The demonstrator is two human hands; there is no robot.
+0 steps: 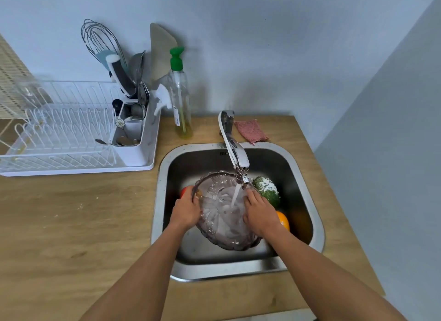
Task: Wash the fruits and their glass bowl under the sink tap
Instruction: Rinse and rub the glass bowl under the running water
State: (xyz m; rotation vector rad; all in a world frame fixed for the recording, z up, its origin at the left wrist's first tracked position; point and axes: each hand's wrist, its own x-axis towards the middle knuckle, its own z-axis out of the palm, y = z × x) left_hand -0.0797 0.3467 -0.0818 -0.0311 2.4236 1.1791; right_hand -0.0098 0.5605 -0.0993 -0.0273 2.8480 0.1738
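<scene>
The left hand (187,209) is closed around the left rim of the glass bowl (223,215), fingers curled over its edge. The right hand (256,212) lies against the bowl's right side with fingers spread flat on the inner wall; whether it grips the rim cannot be told. The bowl is tilted, held between both hands inside the steel sink (164,177), its mouth facing up toward the camera. A stream of water (235,194) falls from the tap (235,151) into the bowl, just beside the right hand's fingertips. Beyond the right hand, a green fruit (267,191) with white patches on its skin lies in the sink, touching the bowl's rim. An orange (282,220) lies just past the right wrist, partly hidden by it. A red fruit (183,191) shows only as a sliver behind the left hand. Farther out on the wooden tabletop (71,225), a pink sponge cloth (250,130) lies behind the tap, a clear dish soap bottle (180,98) with a green cap stands beyond the left hand, and a white dish rack (71,134) holding utensils stands well to the left.
</scene>
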